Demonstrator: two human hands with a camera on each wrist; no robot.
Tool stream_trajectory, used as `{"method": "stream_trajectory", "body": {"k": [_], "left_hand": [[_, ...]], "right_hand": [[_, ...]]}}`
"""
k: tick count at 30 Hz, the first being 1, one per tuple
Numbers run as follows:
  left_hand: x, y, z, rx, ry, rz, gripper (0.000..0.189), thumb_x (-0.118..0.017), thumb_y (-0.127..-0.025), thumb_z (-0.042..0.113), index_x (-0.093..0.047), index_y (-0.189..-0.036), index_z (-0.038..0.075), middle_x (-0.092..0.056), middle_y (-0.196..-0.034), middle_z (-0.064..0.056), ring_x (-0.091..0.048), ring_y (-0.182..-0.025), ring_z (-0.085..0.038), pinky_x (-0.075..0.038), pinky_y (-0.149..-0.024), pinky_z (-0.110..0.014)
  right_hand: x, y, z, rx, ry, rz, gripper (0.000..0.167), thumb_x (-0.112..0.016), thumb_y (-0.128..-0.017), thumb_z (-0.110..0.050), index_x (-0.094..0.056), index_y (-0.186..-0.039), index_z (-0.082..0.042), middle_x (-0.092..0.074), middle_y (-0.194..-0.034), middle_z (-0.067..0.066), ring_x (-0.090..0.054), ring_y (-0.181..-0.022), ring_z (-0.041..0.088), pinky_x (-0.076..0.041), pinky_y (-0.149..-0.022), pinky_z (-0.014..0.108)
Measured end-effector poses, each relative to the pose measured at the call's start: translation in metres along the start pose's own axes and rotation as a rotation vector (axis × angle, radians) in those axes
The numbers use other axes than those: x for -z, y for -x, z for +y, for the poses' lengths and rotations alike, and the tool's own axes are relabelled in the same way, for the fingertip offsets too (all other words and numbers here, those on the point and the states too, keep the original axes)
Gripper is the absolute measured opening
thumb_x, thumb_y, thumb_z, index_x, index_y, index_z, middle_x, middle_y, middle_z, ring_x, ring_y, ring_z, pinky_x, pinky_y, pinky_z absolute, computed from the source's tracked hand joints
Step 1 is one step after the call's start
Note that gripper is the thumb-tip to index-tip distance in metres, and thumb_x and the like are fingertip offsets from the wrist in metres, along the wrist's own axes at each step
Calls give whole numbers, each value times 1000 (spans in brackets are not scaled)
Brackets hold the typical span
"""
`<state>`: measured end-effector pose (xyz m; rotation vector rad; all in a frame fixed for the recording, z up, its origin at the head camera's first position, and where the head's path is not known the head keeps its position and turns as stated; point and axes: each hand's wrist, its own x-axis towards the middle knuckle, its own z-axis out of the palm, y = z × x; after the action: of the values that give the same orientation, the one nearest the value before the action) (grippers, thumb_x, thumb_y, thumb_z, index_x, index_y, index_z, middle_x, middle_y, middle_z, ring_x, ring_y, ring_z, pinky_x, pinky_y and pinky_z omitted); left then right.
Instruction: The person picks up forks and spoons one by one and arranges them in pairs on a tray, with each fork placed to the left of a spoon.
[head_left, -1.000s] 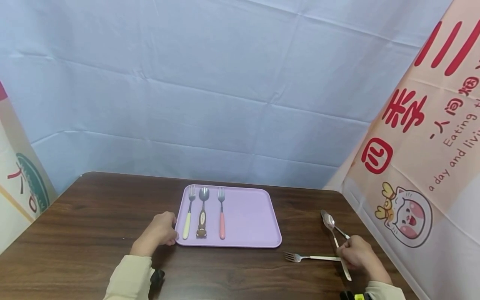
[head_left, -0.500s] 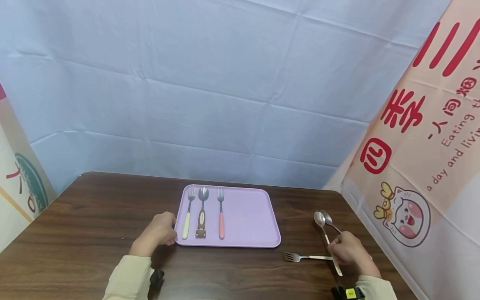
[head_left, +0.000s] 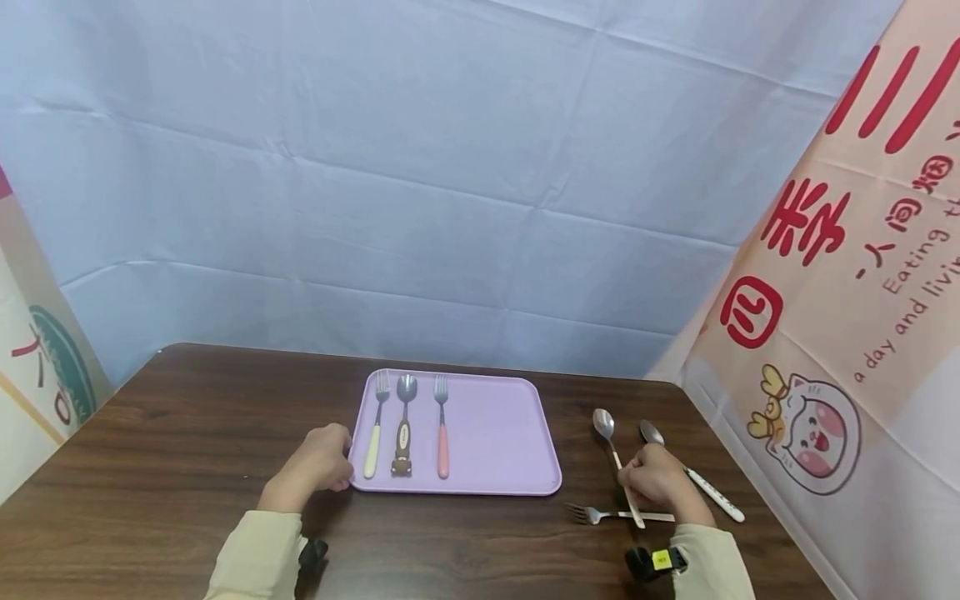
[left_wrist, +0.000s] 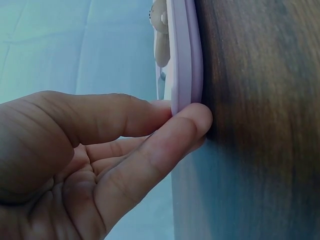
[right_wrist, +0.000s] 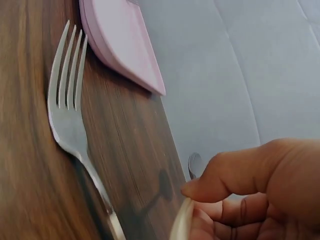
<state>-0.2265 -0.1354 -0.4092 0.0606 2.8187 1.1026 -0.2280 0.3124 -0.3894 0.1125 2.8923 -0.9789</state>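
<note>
My left hand pinches the lilac tray at its near left corner. In the left wrist view the thumb lies on the rim and a finger is beneath it. My right hand pinches a spoon by its pale handle. That spoon passes over a fork with a pale handle; the right wrist view shows the fork on the table. To the right, partly behind the hand, lies another spoon with a white patterned handle.
On the tray's left half lie a fork with a yellow handle, a spoon with a brown bear handle and a fork with a pink handle. A pale cloth hangs behind the brown table.
My right hand has moved left with the spoon, away from the patterned-handled spoon, whose handle now shows. The left hand and the tray have stayed in place.
</note>
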Motion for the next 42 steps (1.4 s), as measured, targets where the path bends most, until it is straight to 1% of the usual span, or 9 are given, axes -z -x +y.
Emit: {"method": "stream_trajectory", "body": {"k": [6,12,21,25,32,35,37,40,42], "left_hand": [[0,-1,0,12,-1,-9,36,-61,-69,-14,-51,-103,-20,-56,-73,-17,-59,-49,-14,-52,-45,-25],[0,0,-1,14,-10,-14,38,-61,-70,-13,-51,-105,-20,-56,-72,-15,-58,-49,-14,-51,-46,-26],[2,1,-1,-3,-4,-4,36,-60,-68,-14,-52,-103,-20,-56,-69,-14,-58,-48,-14,-51,-45,-26],[1,0,-2,-1,-1,-5,33,-60,-68,-14,-52,-100,-19,-56,-66,-12,-58,-48,-14,-51,-45,-26],[1,1,-1,0,8,-2,32,-60,-68,-14,-52,-99,-18,-55,-60,-10,-58,-47,-14,-51,-45,-26],[1,3,0,25,11,-9,33,-59,-69,-13,-52,-101,-19,-54,-60,-10,-57,-46,-14,-51,-44,-25],[2,4,0,47,10,-10,26,-57,-70,-12,-54,-95,-18,-53,-58,-10,-56,-44,-14,-51,-43,-24],[2,6,0,70,-8,-8,5,-55,-70,-10,-55,-75,-9,-51,-51,-8,-54,-41,-13,-49,-40,-24],[3,7,0,71,-45,-2,9,-56,-71,-7,-52,-65,-1,-51,-48,-5,-53,-41,-13,-46,-40,-24]], "right_hand": [[-10,-9,-10,-12,-63,-37,32,-54,-76,4,-42,-50,-8,-41,-44,-1,-43,-42,12,-46,-42,27],[-18,-15,-17,-3,-89,-19,31,-52,-73,5,-39,-48,-8,-38,-42,-2,-37,-40,10,-40,-40,23],[-33,-23,-34,-42,-142,4,20,-55,-72,4,-50,-53,-3,-44,-46,1,-44,-43,10,-48,-42,25],[-39,-27,-39,-41,-141,0,19,-55,-71,4,-50,-53,-2,-44,-46,1,-43,-42,10,-47,-41,24],[-48,-32,-47,-28,-139,-10,26,-55,-70,4,-45,-48,-6,-40,-43,-1,-40,-40,11,-43,-39,23],[-51,-33,-50,-23,-123,-7,26,-56,-69,4,-46,-47,-6,-42,-42,-1,-42,-39,11,-43,-38,23],[-53,-34,-53,-17,-115,-3,25,-56,-69,4,-48,-48,-5,-43,-42,-1,-43,-40,11,-42,-38,23],[-55,-34,-56,-6,-111,-4,24,-56,-70,4,-49,-49,-4,-44,-43,0,-44,-41,12,-44,-39,23],[-57,-34,-59,-2,-110,-11,24,-56,-71,3,-49,-50,-4,-45,-44,1,-44,-41,12,-44,-39,23]]}}
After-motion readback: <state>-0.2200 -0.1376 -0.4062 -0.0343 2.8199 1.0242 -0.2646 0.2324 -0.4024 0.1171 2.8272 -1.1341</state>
